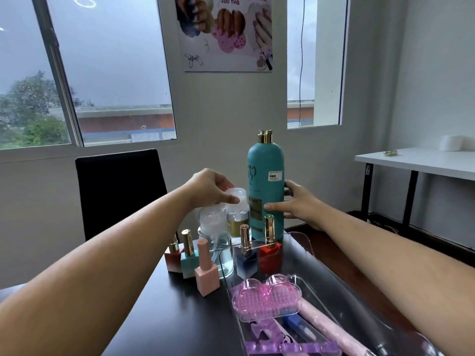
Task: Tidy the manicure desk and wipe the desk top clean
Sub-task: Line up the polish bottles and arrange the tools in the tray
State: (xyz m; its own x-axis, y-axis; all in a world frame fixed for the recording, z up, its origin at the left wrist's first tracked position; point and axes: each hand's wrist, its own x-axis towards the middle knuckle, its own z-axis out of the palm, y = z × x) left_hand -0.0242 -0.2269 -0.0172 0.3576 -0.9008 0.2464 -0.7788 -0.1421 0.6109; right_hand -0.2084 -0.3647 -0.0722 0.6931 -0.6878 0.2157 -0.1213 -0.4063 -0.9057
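Observation:
A tall teal bottle [264, 165] with a gold cap stands at the far end of the dark desk [180, 317]. My right hand [295, 204] wraps around its lower right side. My left hand [208, 186] grips the clear cap of a small pump bottle [237, 211] with a gold band, just left of the teal bottle. In front of that stands a clear pump dispenser [216, 240] holding pale liquid. Several nail polish bottles stand around it: a pink one [207, 271], a turquoise one [189, 255], a dark red one [173, 255], a blue one [246, 253] and a red one [270, 250].
A clear acrylic tray [341, 291] fills the desk's right side, holding a pink brush [264, 296], a pink file, a blue pen and purple toe separators [290, 348]. A black chair [118, 191] stands behind the desk. A white side table [416, 160] is at the right.

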